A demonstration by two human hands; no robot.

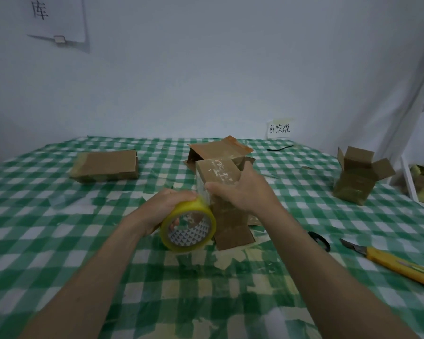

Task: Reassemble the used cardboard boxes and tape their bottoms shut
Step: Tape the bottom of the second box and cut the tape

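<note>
Nearest the camera, two bare forearms reach over the green-and-white checked tablecloth (59,241). The left hand (162,206) curls around one roll of yellow packing tape (189,226), held just beside the upended cardboard box (220,192) at the table's middle. The right hand (242,192) grips that box from above, thumb on its left edge over a strip of tape. To the right lie one yellow utility knife (397,265) and a black looped object (320,241). Farther back there are three more boxes: a flattened box (105,166) at left, a collapsed box (218,149) behind the held one, and an open-topped box (360,177) at right. A handwritten paper label (279,129) stands against the wall.
</note>
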